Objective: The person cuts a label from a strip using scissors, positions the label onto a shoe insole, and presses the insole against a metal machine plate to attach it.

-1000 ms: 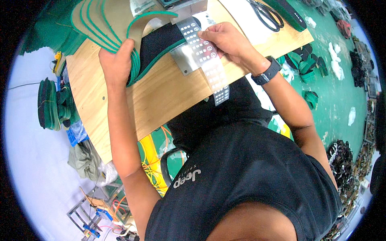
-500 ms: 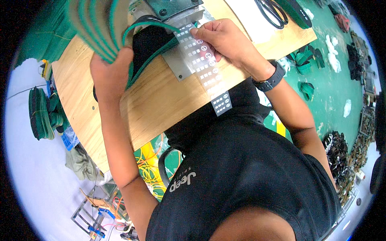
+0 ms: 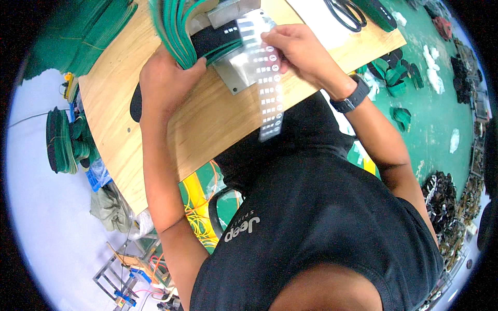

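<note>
A bundle of green-edged insoles [image 3: 179, 31] is clasped in my left hand [image 3: 171, 80], fanned upward and blurred. Under my left fingertips a black insole [image 3: 210, 39] with a green edge reaches toward a metal plate [image 3: 236, 78] and bears a small white print near its end. My right hand [image 3: 295, 49] pinches the edge of a clear strip [image 3: 270, 96] with a row of white printed marks. The strip hangs over the table's front edge, its upper end beside the printed insole. Whether strip and insole touch, I cannot tell.
Below the metal block [image 3: 233, 13] is the wooden table [image 3: 207, 127]. Stacked green insoles [image 3: 83, 39] lie at far left. A black cable [image 3: 347, 13] and a dark green insole [image 3: 376, 13] sit at far right. More insoles [image 3: 391, 72] are on the green floor.
My left hand has moved right with the insoles, closer to the plate. The strip's lower end has swung left and up. White print now shows on the black insole.
</note>
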A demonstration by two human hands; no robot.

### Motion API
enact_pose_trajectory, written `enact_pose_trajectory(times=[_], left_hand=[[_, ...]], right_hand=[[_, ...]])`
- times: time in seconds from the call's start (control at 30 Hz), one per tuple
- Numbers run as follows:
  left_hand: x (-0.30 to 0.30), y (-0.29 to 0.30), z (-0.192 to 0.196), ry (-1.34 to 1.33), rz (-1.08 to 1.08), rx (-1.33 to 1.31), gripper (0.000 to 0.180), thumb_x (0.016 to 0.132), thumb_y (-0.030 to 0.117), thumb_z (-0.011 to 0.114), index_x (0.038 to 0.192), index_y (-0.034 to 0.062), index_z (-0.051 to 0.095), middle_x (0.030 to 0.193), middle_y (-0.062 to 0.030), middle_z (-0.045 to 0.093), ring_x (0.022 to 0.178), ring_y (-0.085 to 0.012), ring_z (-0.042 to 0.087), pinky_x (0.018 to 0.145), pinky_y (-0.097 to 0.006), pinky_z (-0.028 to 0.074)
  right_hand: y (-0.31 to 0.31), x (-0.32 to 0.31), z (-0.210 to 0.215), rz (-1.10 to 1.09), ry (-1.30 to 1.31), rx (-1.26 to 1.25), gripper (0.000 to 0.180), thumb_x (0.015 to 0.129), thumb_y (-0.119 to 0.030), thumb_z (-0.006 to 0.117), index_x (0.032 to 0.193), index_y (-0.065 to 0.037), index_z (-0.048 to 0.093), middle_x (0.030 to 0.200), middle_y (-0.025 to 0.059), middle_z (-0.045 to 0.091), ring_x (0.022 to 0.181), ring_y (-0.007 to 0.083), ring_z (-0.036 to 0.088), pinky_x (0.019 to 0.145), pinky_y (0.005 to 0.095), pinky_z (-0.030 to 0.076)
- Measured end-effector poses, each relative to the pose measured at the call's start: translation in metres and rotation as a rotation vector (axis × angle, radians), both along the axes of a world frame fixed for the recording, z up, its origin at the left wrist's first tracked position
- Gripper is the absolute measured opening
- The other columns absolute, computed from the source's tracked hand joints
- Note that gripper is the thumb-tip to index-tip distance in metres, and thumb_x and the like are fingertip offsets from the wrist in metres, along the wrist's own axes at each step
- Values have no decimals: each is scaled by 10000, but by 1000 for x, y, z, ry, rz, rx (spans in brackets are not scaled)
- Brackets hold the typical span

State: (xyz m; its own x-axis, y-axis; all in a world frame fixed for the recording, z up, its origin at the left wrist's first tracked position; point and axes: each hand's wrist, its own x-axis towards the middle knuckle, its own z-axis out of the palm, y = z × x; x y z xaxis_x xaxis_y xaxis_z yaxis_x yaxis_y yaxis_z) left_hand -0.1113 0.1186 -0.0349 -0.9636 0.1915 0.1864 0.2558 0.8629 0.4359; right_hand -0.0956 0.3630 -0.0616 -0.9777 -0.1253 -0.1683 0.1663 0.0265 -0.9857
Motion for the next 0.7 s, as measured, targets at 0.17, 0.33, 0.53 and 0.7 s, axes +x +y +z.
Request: enact_pose_trajectory(times=[0.17, 0.33, 0.53, 0.7], left_hand=[[0, -8, 5, 31, 47, 337, 256, 716, 203, 675, 875, 11, 617, 763, -118, 657, 713, -267, 629, 695, -349, 496], [-11, -36, -7, 142, 90, 866, 223, 740, 117, 646, 912, -23, 627, 819, -30, 629, 754, -131, 571, 720, -290, 471], [-12, -35, -7, 135, 92, 858, 246, 750, 105, 654, 954, -26, 615, 909, -45, 634, 810, -142, 580, 775, -290, 463], [-10, -32, -7, 180, 111, 841, 232, 750, 121, 662, 931, -19, 620, 889, -38, 633, 803, -138, 575, 770, -284, 459]], right_hand=[[12, 1, -1, -162, -79, -260, 256, 919, -222, 587, 811, 4, 636, 664, 54, 628, 483, 71, 546, 405, 177, 425], [-10, -14, 3, 77, -68, 98, 282, 917, -246, 598, 759, -15, 633, 578, 40, 607, 417, 61, 508, 367, 176, 394], [-10, -17, 4, 93, -58, 189, 293, 917, -267, 601, 759, -23, 640, 554, 35, 602, 398, 51, 497, 347, 167, 370], [-6, -20, 1, 126, -54, 167, 284, 893, -216, 600, 719, 4, 650, 582, 76, 631, 417, 101, 555, 363, 206, 435]])
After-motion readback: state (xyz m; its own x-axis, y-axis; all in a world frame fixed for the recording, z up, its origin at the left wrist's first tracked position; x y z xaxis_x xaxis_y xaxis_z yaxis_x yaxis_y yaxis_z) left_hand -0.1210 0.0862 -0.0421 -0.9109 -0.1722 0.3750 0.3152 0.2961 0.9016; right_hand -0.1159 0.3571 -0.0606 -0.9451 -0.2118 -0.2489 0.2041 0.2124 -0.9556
